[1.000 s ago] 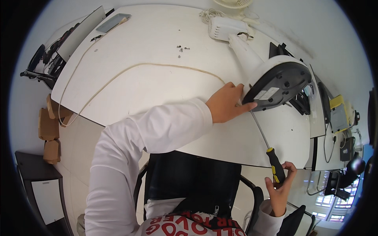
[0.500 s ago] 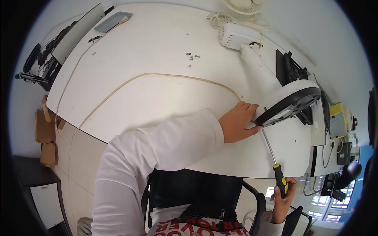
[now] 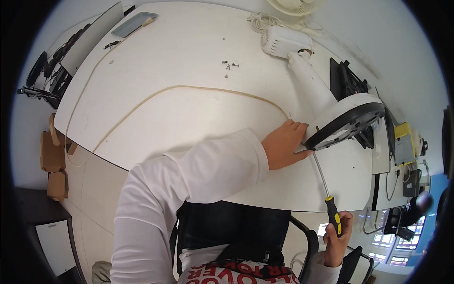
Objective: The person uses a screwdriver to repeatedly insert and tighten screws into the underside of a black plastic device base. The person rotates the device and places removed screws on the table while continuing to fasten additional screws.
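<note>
A white electric fan lies on its side, its round base (image 3: 347,124) turned toward me with the dark rim and underside showing. My left hand (image 3: 285,144) grips the near left edge of that base, thumb along the rim. In my right hand (image 3: 338,238), past the table's near edge, is a black-and-yellow screwdriver (image 3: 333,215). Its long metal shaft reaches up to the base's rim close to my left thumb; what the tip touches is hard to see. The fan's stand (image 3: 312,80) runs back to the motor housing (image 3: 281,41).
Several small screws (image 3: 228,65) lie on the white table (image 3: 156,128). A beige power cord (image 3: 184,87) curves across it to a grey tray (image 3: 135,24) at the back left. Black parts (image 3: 347,80) sit beyond the fan, and a round fan grille (image 3: 294,6) is at the back.
The view has shifted very slightly. My left hand keeps its hold on the fan base, and the screwdriver stays at the rim with almost no movement.
</note>
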`<state>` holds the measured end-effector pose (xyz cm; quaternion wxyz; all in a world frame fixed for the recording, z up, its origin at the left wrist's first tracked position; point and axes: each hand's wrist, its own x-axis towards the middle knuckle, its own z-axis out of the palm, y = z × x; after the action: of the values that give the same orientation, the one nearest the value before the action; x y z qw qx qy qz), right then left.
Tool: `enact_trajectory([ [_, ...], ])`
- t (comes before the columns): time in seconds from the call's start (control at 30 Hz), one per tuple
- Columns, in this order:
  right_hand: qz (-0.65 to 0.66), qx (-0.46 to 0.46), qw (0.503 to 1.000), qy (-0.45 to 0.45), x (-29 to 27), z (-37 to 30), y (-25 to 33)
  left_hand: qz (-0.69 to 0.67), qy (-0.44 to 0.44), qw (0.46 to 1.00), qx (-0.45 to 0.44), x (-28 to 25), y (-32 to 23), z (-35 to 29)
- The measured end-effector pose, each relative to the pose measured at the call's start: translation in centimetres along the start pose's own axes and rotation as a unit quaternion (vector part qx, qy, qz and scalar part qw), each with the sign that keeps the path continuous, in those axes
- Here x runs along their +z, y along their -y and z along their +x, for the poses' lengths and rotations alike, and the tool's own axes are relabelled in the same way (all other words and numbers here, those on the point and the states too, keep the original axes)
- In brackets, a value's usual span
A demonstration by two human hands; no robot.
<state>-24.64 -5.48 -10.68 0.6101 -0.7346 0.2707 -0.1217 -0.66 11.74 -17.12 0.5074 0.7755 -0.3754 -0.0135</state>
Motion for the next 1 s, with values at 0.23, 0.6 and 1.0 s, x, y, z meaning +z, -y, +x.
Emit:
enact_trajectory([
  [0.23, 0.101, 0.123, 0.986, 0.043, 0.1, 0.1, -0.5, 0.002, -0.009, 1.000, 0.009, 0.1, 0.1, 0.1],
  [0.6, -0.004, 0.074, 0.995, 0.064, -0.7, -0.2, -0.4, -0.004, -0.006, 1.000, -0.006, 0.0, 0.0, 0.3],
  [1.0, 0.065, 0.111, 0.989, 0.075, -0.9, 0.3, 0.4, 0.000, 0.001, 1.000, -0.012, -0.3, -0.1, 0.2],
])
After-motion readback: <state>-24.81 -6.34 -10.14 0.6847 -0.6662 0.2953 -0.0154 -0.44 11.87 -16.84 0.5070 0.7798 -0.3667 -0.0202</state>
